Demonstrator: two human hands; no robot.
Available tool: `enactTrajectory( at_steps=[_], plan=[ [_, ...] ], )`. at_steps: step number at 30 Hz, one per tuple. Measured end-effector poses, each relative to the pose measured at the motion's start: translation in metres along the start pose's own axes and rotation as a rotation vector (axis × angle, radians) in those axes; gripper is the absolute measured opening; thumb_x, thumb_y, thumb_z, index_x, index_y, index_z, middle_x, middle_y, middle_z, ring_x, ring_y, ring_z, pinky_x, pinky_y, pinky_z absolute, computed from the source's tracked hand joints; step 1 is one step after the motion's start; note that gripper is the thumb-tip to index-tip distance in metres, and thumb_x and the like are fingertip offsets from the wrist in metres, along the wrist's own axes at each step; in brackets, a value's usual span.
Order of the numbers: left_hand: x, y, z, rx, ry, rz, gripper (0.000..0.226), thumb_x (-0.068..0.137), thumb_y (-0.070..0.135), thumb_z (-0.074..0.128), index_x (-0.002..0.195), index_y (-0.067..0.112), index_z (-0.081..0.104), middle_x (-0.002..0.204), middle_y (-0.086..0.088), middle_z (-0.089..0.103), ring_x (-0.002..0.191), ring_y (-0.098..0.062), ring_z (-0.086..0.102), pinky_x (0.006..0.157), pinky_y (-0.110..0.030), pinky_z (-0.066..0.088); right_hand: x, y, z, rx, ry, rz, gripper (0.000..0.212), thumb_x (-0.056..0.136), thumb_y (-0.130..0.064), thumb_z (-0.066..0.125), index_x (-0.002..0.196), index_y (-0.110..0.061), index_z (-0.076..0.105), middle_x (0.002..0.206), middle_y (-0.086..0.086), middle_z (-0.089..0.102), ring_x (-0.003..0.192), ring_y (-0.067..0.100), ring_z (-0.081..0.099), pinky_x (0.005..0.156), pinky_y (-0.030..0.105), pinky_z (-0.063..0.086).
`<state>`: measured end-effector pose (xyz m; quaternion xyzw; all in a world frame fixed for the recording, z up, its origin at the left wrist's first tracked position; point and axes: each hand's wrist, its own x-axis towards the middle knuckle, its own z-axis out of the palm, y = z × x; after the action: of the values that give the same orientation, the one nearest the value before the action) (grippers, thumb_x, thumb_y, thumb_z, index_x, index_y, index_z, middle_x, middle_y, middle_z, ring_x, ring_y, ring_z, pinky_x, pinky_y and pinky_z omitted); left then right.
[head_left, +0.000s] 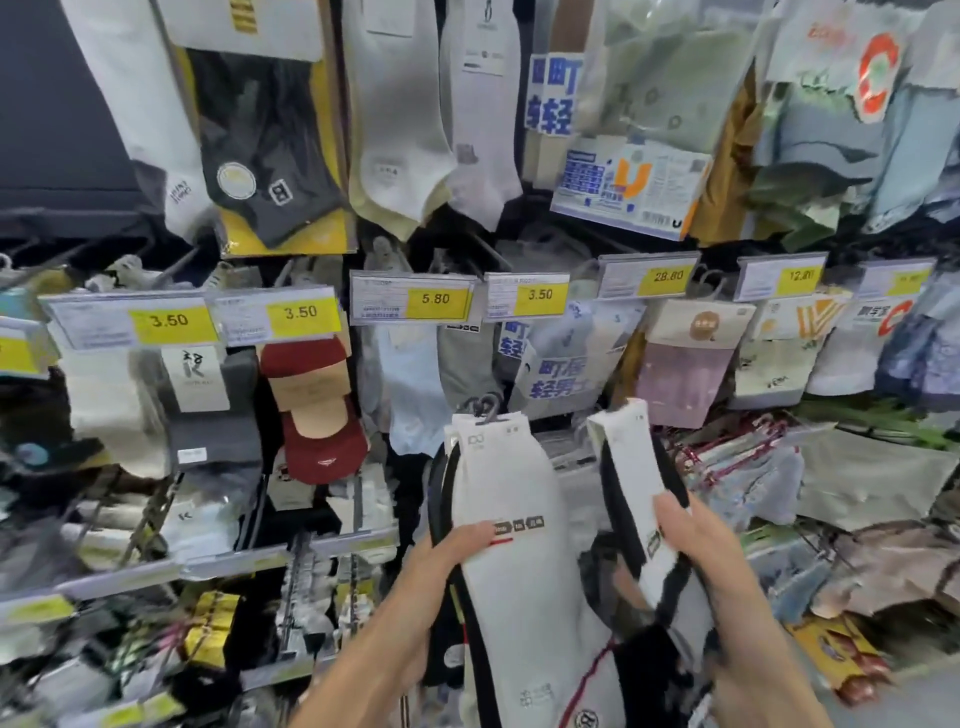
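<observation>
The left hand pinches a long, soft white sock bundle with black edges and a little hook, and the right hand grips a second white bundle just beside it, before the sock rack.

left sock pack: white, black-edged, with a thin red stripe and small black label squares. right sock pack: white with a broad black band. price tags: yellow panels, dark numerals, on pale cards. hanging socks: dark red around a tan card. upper pack: yellow backing, black sock.
</observation>
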<state>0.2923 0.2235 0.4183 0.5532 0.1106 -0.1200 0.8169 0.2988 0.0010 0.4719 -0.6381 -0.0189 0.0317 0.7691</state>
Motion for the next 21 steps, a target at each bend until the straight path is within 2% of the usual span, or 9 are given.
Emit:
enactTrajectory(
  at_steps=[2,3,6,8,10,12,15,18,21],
  plan=[
    [0.011,0.001,-0.005,-0.015,0.061,-0.009,0.092,0.039,0.048,0.085,0.125,0.020,0.064,0.109,-0.006,0.076,0.104,-0.029,0.071,0.099,-0.048,0.051,0.002,-0.002,-0.001,0.024,-0.041,0.092,0.031,0.101,0.005,0.040,0.124,0.022,0.050,0.115,0.027,0.065,0.116,0.039,0.058,0.071,0.031,0.040],
    [0.018,0.002,-0.007,-0.023,0.082,-0.007,0.091,0.039,0.046,0.086,0.123,0.018,0.065,0.109,-0.007,0.076,0.103,-0.029,0.072,0.097,-0.047,0.052,0.010,0.000,0.005,0.003,-0.085,0.064,0.030,0.096,0.003,0.047,0.118,0.022,0.054,0.105,0.021,0.068,0.108,0.037,0.064,0.062,0.026,0.039],
    [0.043,0.003,-0.014,-0.019,0.168,0.004,0.083,0.039,0.035,0.087,0.115,0.009,0.069,0.096,-0.008,0.078,0.093,-0.027,0.074,0.079,-0.036,0.055,0.043,0.007,0.027,0.045,-0.118,0.103,0.033,0.072,-0.015,0.064,0.102,-0.005,0.076,0.090,0.012,0.077,0.076,0.021,0.075,0.056,0.019,0.054],
    [0.059,0.006,-0.017,-0.029,0.196,-0.002,0.070,0.033,0.023,0.094,0.100,0.015,0.074,0.082,0.000,0.079,0.078,-0.016,0.075,0.069,-0.028,0.055,0.063,0.015,0.030,-0.037,-0.161,0.107,0.029,0.069,-0.018,0.069,0.097,-0.016,0.079,0.089,0.007,0.078,0.075,0.013,0.075,0.057,0.018,0.055],
    [0.075,0.009,-0.018,-0.046,0.163,-0.009,0.060,0.026,0.031,0.097,0.083,0.026,0.079,0.082,0.009,0.079,0.078,-0.009,0.075,0.074,-0.027,0.055,0.086,0.019,0.032,-0.210,-0.223,0.091,0.033,0.071,-0.030,0.074,0.104,-0.028,0.074,0.095,-0.008,0.078,0.085,0.005,0.073,0.068,0.017,0.056],
    [0.093,0.011,-0.020,-0.042,0.191,0.014,0.055,0.031,0.031,0.093,0.083,0.029,0.076,0.082,0.011,0.079,0.083,-0.012,0.073,0.081,-0.032,0.052,0.105,0.022,0.034,-0.327,-0.234,0.101,0.022,0.078,-0.032,0.077,0.097,-0.042,0.072,0.094,-0.014,0.076,0.088,0.001,0.070,0.077,0.017,0.053],
    [0.108,0.017,-0.020,-0.040,0.261,0.046,0.046,0.045,0.019,0.089,0.085,0.026,0.068,0.077,0.010,0.078,0.074,-0.007,0.073,0.072,-0.030,0.052,0.127,0.027,0.034,-0.383,-0.205,0.040,0.026,0.082,-0.022,0.078,0.086,-0.043,0.065,0.085,-0.010,0.074,0.081,0.005,0.066,0.068,0.016,0.045],
    [0.109,0.028,-0.017,0.005,0.178,0.037,0.065,0.030,0.050,0.095,0.091,0.040,0.075,0.094,0.014,0.078,0.086,-0.004,0.074,0.066,-0.018,0.057,0.144,0.029,0.038,-0.360,-0.242,0.010,0.018,0.079,-0.034,0.078,0.086,-0.041,0.063,0.087,-0.010,0.073,0.080,0.006,0.067,0.069,0.022,0.048],
    [0.102,0.031,-0.017,0.036,0.243,-0.018,0.077,0.019,0.078,0.083,0.089,0.055,0.065,0.091,0.033,0.071,0.082,0.014,0.065,0.069,-0.014,0.050,0.154,0.037,0.040,-0.327,-0.228,-0.032,0.021,0.073,-0.048,0.073,0.086,-0.034,0.064,0.088,-0.007,0.073,0.081,0.011,0.069,0.068,0.027,0.053]
  ],
)
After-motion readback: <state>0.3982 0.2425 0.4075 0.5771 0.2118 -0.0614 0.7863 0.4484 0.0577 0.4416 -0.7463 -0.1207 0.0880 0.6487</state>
